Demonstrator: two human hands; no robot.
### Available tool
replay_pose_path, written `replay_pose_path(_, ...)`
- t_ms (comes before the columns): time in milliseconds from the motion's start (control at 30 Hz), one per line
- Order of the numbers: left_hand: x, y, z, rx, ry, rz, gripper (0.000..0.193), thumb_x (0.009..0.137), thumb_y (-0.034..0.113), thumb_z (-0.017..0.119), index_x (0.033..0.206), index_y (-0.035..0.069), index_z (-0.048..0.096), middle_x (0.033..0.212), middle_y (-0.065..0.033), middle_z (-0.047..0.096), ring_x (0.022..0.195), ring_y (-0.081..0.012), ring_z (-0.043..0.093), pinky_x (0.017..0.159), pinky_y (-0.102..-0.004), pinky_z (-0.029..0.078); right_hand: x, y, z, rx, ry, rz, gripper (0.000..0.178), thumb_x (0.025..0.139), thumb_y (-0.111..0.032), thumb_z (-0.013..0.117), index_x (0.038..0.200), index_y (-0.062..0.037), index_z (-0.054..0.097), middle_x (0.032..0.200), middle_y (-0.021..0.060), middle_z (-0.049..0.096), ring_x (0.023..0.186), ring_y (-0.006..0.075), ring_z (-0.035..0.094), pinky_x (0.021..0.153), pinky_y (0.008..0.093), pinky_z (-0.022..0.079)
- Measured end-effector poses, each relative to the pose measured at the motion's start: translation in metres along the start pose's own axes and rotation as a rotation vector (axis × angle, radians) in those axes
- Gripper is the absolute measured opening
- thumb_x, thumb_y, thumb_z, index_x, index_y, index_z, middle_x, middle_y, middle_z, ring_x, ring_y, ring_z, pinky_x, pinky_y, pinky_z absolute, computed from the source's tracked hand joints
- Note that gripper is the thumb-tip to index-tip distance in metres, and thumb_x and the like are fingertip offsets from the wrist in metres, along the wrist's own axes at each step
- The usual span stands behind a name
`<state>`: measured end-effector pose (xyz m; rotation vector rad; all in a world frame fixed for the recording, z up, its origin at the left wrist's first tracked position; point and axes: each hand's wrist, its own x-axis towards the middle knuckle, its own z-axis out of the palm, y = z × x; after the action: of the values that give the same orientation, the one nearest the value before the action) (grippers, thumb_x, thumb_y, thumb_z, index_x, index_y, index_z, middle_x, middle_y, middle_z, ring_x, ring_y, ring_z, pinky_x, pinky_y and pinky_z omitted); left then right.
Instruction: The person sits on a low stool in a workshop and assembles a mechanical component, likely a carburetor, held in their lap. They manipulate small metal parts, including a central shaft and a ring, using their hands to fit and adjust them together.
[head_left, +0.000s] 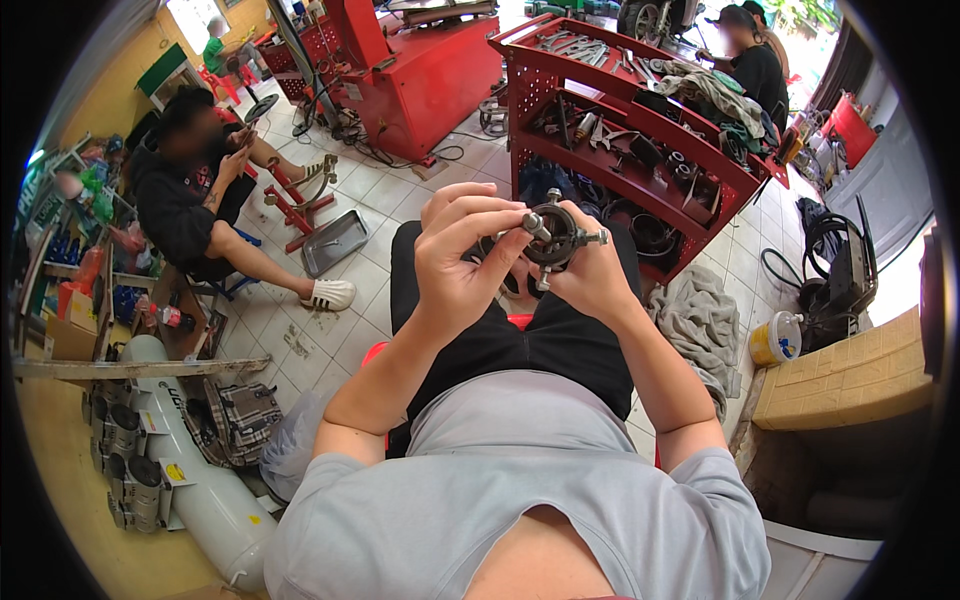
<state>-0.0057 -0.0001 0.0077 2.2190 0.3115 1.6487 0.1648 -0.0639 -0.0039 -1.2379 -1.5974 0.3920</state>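
Above my lap, both hands are on a dark metal ring with several bolts sticking out around it. My right hand is closed round the ring's right and lower side, and its fingers are mostly hidden behind it. My left hand comes from the left, with thumb and index finger pinched at a silvery bolt on the ring's left side. The other left fingers are stretched out together above the thumb. Another bolt points right, past my right hand.
Ahead stands a red tool cart with wrenches and loose parts. A seated person is at the left, near a grey metal tray. Grey cloth and a yellow bucket lie right; a white cylinder tank lies left.
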Motion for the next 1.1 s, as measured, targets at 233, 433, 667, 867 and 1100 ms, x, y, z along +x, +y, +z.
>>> replay_pose_path(233,0.005,-0.001,-0.005,-0.053,-0.024,-0.007,0.026,0.077,0.014,0.077,0.097,0.000,0.069,0.100,-0.0094,0.067,0.108,-0.0272,0.055,0.096,-0.0390,0.042,-0.004,0.001,0.000,-0.070,-0.057,0.020,0.040,0.063,-0.009,0.075,0.099,-0.0026,0.057,0.082,0.0131,0.064,0.081,0.0322,0.061,0.074,0.0393,0.046)
replay_pose_path(433,0.004,0.000,-0.006,-0.029,-0.072,0.009,0.040,0.075,0.030,0.079,0.100,0.000,0.068,0.105,-0.0107,0.066,0.111,-0.0280,0.053,0.098,-0.0403,0.040,-0.004,0.000,0.002,-0.258,-0.058,-0.245,0.043,0.063,-0.013,0.078,0.099,-0.0070,0.057,0.086,0.0082,0.063,0.082,0.0279,0.061,0.076,0.0366,0.043)
replay_pose_path(667,0.006,0.006,-0.008,0.047,-0.240,-0.016,0.065,0.079,0.053,0.069,0.117,-0.001,0.065,0.122,-0.0145,0.061,0.124,-0.0339,0.047,0.106,-0.0446,0.033,-0.008,0.006,0.013,-0.294,-0.063,-0.322,0.046,0.060,-0.014,0.079,0.100,-0.0092,0.057,0.085,0.0065,0.063,0.083,0.0262,0.061,0.073,0.0368,0.042)
replay_pose_path(867,0.004,0.008,-0.004,0.049,-0.279,-0.001,0.078,0.080,0.056,0.068,0.132,0.000,0.054,0.135,-0.0160,0.054,0.133,-0.0356,0.040,0.109,-0.0459,0.027,-0.005,0.004,0.005,-0.284,-0.060,-0.213,0.043,0.060,-0.014,0.079,0.098,-0.0079,0.058,0.087,0.0065,0.064,0.083,0.0260,0.062,0.075,0.0359,0.043)
replay_pose_path(1100,0.004,0.012,-0.001,-0.006,-0.283,-0.029,0.081,0.081,0.054,0.066,0.136,-0.002,0.049,0.138,-0.0173,0.050,0.135,-0.0362,0.037,0.111,-0.0465,0.026,-0.001,0.016,0.001,-0.159,0.005,-0.070,0.036,0.064,-0.008,0.078,0.094,-0.0041,0.058,0.082,0.0085,0.065,0.070,0.0209,0.062,0.063,0.0307,0.048)
